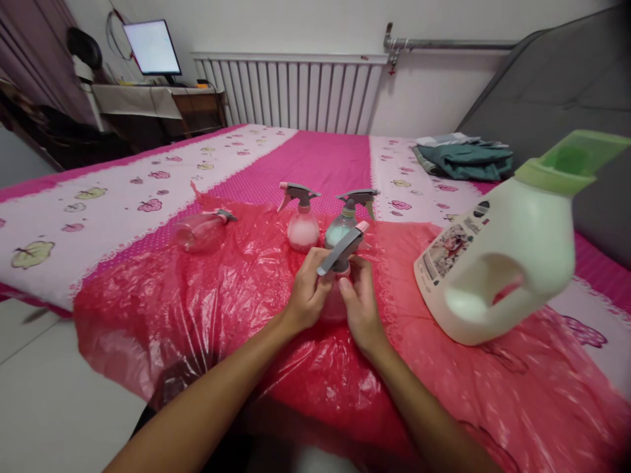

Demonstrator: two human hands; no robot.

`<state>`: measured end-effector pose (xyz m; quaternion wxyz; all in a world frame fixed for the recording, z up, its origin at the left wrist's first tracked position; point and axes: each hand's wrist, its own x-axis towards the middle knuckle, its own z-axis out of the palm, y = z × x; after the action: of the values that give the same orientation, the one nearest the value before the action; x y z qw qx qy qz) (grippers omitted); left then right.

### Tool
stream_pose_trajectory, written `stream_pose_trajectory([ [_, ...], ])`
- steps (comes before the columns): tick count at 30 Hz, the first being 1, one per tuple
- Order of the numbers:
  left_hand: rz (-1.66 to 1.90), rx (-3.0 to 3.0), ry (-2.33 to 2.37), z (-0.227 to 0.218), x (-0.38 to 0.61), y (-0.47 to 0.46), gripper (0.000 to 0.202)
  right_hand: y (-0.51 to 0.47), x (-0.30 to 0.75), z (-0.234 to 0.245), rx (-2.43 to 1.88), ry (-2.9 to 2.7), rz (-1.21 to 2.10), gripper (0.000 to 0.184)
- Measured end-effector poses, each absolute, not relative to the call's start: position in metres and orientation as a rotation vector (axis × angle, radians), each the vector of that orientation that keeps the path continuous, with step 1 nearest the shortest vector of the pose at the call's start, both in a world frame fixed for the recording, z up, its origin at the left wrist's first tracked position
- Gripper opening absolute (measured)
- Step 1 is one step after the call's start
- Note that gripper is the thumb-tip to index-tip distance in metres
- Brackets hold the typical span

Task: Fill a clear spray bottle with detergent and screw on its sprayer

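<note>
Between my two hands stands a pink spray bottle [335, 305] with a grey trigger head and a pink nozzle tip. My left hand [309, 289] is closed around the bottle's neck from the left. From the right, the fingers of my right hand [363, 305] wrap its body, the thumb lying near the collar. Just beyond are two upright spray bottles: one with a pink bottom [303, 231] and one holding pale green [339, 231], partly hidden by the held one. A clear pink spray bottle [197, 231] lies on its side farther left.
Red plastic sheeting [207, 309] covers the near part of the bed [325, 157]. A large white detergent jug [497, 256] with a green cap leans at the right. Folded clothes [463, 156] lie behind it, beside the grey headboard [557, 85]. A radiator [290, 95] lines the wall.
</note>
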<state>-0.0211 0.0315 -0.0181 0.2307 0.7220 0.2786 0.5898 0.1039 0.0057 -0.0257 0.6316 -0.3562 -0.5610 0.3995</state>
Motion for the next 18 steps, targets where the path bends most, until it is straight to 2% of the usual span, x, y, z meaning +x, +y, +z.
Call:
stream_pose_trajectory([
  [9,1.628,1.937,0.807,-0.0192,-0.0199,0.0323,0.034,0.0036,0.1054,-0.0232,-0.874,-1.276,0.932,0.044],
  [18,1.561,1.959,0.754,-0.0183,-0.0219,0.0333,0.036,0.0079,0.1069,-0.0233,-0.854,-1.242,0.943,0.031],
])
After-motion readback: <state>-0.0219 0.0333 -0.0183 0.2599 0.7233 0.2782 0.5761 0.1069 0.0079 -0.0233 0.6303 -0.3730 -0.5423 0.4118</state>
